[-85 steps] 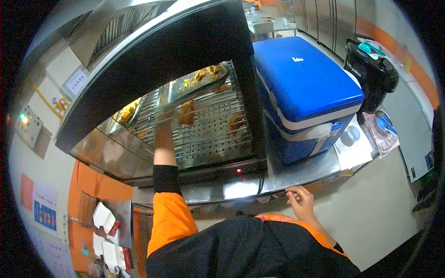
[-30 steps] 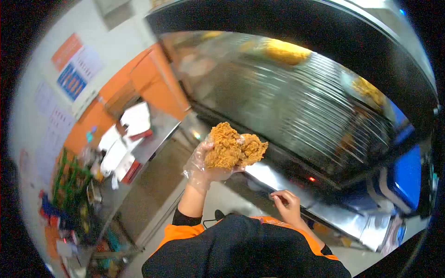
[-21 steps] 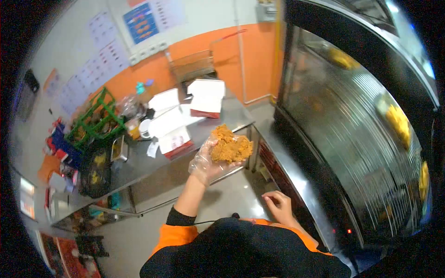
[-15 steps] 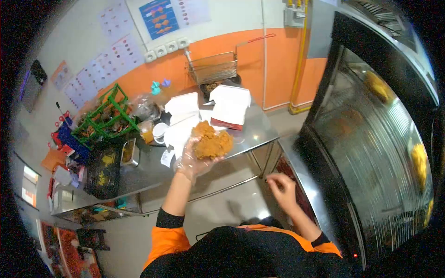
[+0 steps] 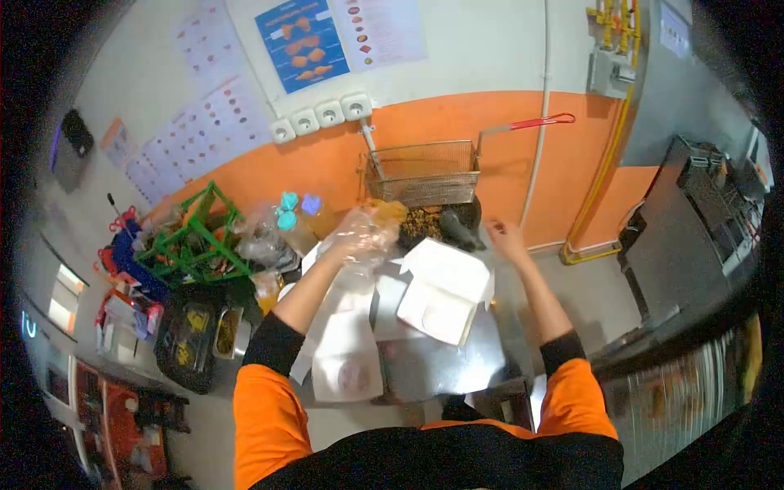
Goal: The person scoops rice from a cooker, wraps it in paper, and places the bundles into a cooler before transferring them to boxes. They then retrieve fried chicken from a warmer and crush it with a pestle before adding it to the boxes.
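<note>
My left hand (image 5: 359, 241), in a clear plastic glove, is closed on golden-brown fried chicken (image 5: 387, 214), above the back of the steel table. My bare right hand (image 5: 505, 237) is raised at the table's right side, fingers apart and slightly curled, holding nothing. Between my arms an open white box (image 5: 437, 314) lies with its lid folded back. Another open white carton (image 5: 349, 347) lies to its left, below my left forearm. A dark tray of brown crumbs (image 5: 420, 224) sits just right of the chicken, partly hidden.
A wire fryer basket (image 5: 429, 173) with a red handle stands against the orange wall. Green crates (image 5: 200, 237), bottles with blue and purple caps (image 5: 288, 214) and a steel container (image 5: 228, 332) are on the left. A glass display (image 5: 686, 392) is at lower right.
My left hand has carried the chicken forward to the back of the table. My right hand has moved forward, from low beside the table to its right side. The view has shifted toward the table.
</note>
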The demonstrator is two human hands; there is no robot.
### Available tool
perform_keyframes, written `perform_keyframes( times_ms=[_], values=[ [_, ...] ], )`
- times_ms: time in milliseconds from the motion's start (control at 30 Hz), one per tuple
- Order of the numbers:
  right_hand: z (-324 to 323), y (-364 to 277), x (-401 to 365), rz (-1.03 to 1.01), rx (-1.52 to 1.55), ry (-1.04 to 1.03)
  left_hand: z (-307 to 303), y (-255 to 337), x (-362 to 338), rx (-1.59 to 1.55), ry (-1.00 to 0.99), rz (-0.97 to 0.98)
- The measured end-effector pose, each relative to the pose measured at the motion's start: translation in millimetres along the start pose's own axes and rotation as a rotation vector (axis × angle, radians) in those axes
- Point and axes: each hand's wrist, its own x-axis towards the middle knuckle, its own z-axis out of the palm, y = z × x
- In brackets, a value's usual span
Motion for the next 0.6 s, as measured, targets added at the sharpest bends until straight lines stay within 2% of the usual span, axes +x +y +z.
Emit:
perform_keyframes(
  times_ms=[67, 133, 167, 233, 300, 333, 433, 500, 533, 567, 600],
  values=[
    [32, 14, 48, 0.032, -0.134, -0.223, 12, -18, 56, 0.612, -0.066, 0.287],
    [58, 26, 77, -0.006, -0.413, -0.424, 32, -23, 91, 0.612, -0.135, 0.083],
    [67, 22, 81, 0.007, -0.529, -0.461, 42, -26, 104, 0.605, -0.17, -0.021],
    [67, 16, 91, -0.006, -0.592, -0.616, 53, -24, 125, 0.71, -0.248, -0.011],
    [73, 25, 100, 0.022, -0.583, -0.653, 68, -36, 147, 0.825, -0.338, 0.03],
    [75, 30, 102, 0.037, -0.58, -0.669, 96, -85, 167, 0.804, -0.264, 0.129],
    [74, 38, 94, 0.05, -0.506, -0.533, 107, -85, 178, 0.601, -0.127, -0.005],
    [77, 62, 100, 0.102, -0.252, -0.35, 131, -105, 187, 0.365, 0.041, -0.118],
    [78, 76, 102, 0.126, -0.125, -0.258, 145, -118, 190, 0.381, 0.048, -0.156],
    [76, 85, 104, 0.14, -0.084, -0.252, 152, -120, 190, 0.397, 0.054, -0.194],
    [73, 93, 104, 0.156, -0.042, -0.246, 139, -92, 182, 0.568, -0.033, -0.2]
  ],
)
